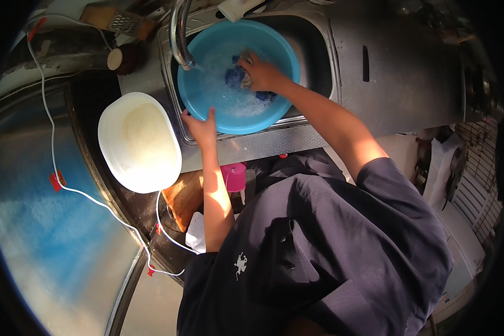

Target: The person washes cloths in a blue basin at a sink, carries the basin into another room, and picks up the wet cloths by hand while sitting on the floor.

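Observation:
A round blue plastic basin [237,125] sits in the metal sink [335,75], holding sudsy water. In the basin lies blue-and-light cloth [234,78], partly under my right hand [258,72], whose fingers are curled on a light part of it; motion blurs the fingertips. My left hand [202,126] is at the basin's near left rim, thumb and fingers spread, thumb against the wall. Above the basin's left side hangs the chrome faucet [179,38], with water apparently coming from its spout.
A white plastic tub [174,147] stands left of the sink, at the counter's edge. Behind it are a metal grater [125,22] and a dark jar with a light lid [114,59]. A white cable [46,105] runs down the left. Metal counter [397,92] extends right.

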Motion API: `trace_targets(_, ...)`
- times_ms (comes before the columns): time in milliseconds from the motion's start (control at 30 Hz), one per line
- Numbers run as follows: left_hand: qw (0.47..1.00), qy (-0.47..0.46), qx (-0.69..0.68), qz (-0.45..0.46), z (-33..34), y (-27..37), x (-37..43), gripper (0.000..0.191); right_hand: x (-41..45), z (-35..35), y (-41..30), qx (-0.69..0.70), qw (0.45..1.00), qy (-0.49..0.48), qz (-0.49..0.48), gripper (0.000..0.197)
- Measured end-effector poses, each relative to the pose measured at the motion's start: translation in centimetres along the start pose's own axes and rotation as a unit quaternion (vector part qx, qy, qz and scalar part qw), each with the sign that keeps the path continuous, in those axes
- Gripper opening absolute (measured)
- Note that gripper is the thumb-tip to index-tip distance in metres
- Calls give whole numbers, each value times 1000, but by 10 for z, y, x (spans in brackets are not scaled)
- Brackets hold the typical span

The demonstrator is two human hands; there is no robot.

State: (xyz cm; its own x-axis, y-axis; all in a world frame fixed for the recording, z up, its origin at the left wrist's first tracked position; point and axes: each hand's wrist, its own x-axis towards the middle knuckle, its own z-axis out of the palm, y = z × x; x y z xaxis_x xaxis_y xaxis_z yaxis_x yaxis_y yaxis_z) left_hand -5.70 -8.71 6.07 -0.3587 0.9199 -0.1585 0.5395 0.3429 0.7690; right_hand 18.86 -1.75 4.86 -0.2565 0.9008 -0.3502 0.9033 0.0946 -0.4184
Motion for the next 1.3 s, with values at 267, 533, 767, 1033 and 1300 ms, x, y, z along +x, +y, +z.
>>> trace_targets(267, 978, -8, -208, -14, 2, -6, 3, 45, -15, 30, -19, 185, 981, -66, 5, 53)
trace_targets(533, 988, 58, -110, 92, -26, 81, -46, 35, -22, 20, -44, 225, 965, -116, -73, 60)
trace_targets(767, 991, 100, -26, 87, -29, 136, -72, 24, -23, 6, -74, 423, 892, -104, -123, 75)
trace_targets(1033, 981, 158, 7, 115, -39, 142, -60, 21, -19, -30, -33, 549, 827, -105, -60, 18)
trace_targets(1300, 972, 186, 22, 144, -50, 136, -59, 23, -52, -46, 43, 802, 577, -50, 145, 15)
